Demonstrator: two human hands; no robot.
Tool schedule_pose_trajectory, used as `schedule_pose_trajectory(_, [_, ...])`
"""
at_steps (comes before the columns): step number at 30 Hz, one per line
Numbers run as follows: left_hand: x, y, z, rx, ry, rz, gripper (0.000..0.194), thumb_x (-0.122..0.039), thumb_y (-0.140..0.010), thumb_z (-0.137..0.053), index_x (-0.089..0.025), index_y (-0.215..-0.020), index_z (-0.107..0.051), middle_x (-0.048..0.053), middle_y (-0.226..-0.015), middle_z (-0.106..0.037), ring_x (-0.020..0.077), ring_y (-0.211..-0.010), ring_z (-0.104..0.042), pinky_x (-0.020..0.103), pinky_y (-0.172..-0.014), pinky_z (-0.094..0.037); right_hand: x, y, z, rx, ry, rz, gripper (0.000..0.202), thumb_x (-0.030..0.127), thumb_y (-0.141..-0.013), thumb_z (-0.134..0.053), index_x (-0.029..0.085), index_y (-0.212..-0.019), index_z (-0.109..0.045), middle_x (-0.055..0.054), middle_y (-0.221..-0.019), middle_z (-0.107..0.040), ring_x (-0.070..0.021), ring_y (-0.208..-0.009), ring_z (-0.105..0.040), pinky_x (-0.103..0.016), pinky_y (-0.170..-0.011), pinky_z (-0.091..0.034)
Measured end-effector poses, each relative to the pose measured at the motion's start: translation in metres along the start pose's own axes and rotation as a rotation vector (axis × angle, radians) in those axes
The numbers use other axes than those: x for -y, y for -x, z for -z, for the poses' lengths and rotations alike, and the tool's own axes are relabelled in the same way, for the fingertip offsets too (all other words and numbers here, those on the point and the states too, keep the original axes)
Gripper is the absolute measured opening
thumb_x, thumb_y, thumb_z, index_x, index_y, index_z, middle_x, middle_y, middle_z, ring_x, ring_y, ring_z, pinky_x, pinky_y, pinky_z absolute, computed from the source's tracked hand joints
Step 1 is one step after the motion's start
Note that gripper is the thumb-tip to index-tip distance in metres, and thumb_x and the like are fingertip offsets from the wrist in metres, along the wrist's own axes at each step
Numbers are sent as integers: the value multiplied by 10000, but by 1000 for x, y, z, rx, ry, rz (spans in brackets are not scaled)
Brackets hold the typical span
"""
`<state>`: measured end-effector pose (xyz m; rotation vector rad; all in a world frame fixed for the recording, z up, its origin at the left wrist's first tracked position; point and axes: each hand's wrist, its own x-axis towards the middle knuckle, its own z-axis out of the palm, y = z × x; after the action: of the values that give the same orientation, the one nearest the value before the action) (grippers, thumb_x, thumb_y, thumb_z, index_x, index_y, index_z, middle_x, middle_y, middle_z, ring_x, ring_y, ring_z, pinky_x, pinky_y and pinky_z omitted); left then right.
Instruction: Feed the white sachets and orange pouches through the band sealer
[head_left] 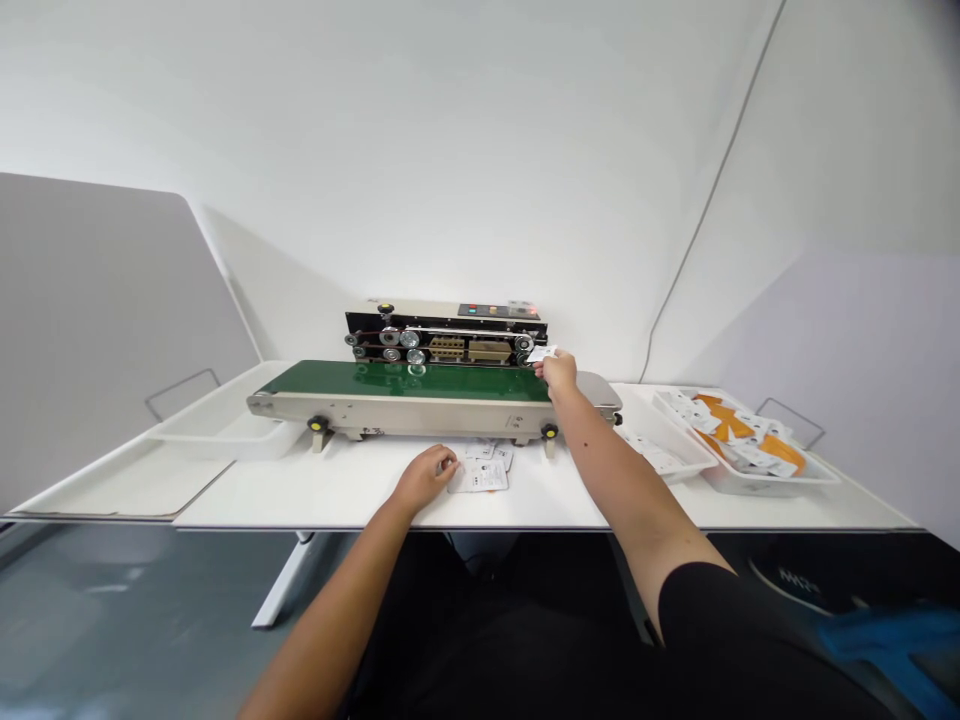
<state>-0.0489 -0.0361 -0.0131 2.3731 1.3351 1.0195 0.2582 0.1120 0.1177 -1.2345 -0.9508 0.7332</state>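
Observation:
My right hand (557, 372) pinches a small white printed sachet (541, 354) at the right end of a band sealing machine (448, 345), beside its rollers. A green conveyor belt (405, 380) runs along the front of the machine, below this hand. On the white table in front of the conveyor, my left hand (427, 480) has its fingers curled and closed at the left edge of another white printed sachet (481, 477). That sachet lies flat, with a few more sachets (504, 457) partly hidden behind it.
To the right stand a white tray of sachets (654, 455) and a clear bin (765, 484) of white and orange packets. At the left are a white tray (240, 425) and a flat cardboard sheet (127, 487). The table's front edge (337, 526) runs before me.

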Motion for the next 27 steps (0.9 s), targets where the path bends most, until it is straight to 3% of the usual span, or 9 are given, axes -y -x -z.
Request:
schedule_pose_trajectory(7, [0, -1, 1, 14, 11, 5, 154, -299, -928, -556, -212, -861, -664, 19, -812, -620, 200, -776, -609, 307, -744, -463, -1, 9, -16, 73, 91, -50, 180, 18, -759, -535, 106, -860, -654, -22, -570, -650, -102, -420, -543, -209, -467, -477])
schedule_pose_trajectory(12, [-2, 0, 2, 10, 16, 27, 165, -301, -928, -545, -204, -864, -662, 22, -817, -625, 196, -784, -607, 298, -747, -450, 15, 20, -13, 101, 215, 22, 106, 136, -791, -644, 129, -880, -700, -22, -608, -647, -149, -571, -594, -245, -582, -475])
schedule_pose_trajectory(15, [-3, 0, 2, 9, 17, 33, 171, -305, -928, -541, -206, -864, -664, 25, -820, -631, 200, -785, -609, 294, -738, -446, 22, 49, -5, 22, 290, 233, 283, 268, -830, -657, 184, -1095, -707, -36, -809, -678, -191, -791, -609, -289, -747, -479])
schedule_pose_trajectory(17, [-3, 0, 2, 14, 19, 31, 184, -316, -932, -536, -208, -862, -667, 30, -830, -641, 203, -787, -609, 294, -737, -448, 16, 81, -1, -15, 360, 552, 326, 297, -896, -570, 195, -1182, -688, -65, -926, -674, -215, -878, -595, -335, -835, -471])
schedule_pose_trajectory(19, [-2, -1, 1, 13, 20, 27, 194, -324, -934, -533, -208, -858, -668, 33, -829, -649, 204, -787, -608, 296, -739, -448, 0, 119, -2, 171, 357, 840, 316, 259, -943, -501, 198, -1186, -692, -86, -966, -679, -226, -928, -599, -361, -893, -470])
schedule_pose_trajectory(21, [-1, -1, 0, -1, 12, 20, 195, -317, -931, -531, -206, -844, -666, 32, -810, -647, 204, -773, -604, 298, -735, -446, -26, 156, -5, 510, 386, 1016, 291, 231, -934, -527, 214, -1157, -714, -85, -943, -697, -227, -923, -616, -358, -892, -484])
schedule_pose_trajectory(23, [0, -1, 0, -20, 3, 13, 178, -281, -918, -526, -205, -832, -662, 30, -796, -643, 201, -761, -600, 297, -728, -445, -56, 185, -10, 740, 466, 1038, 306, 224, -913, -573, 225, -1188, -707, -82, -970, -713, -235, -945, -620, -368, -897, -497])
schedule_pose_trajectory(27, [3, 0, 0, -75, -6, 68, 156, -183, -859, -517, -207, -882, -669, 27, -823, -661, 198, -767, -613, 294, -728, -457, -101, 210, -16, 859, 612, 929, 659, 290, -868, -678, 208, -1488, -472, -123, -1264, -657, -284, -1158, -570, -441, -1033, -457])
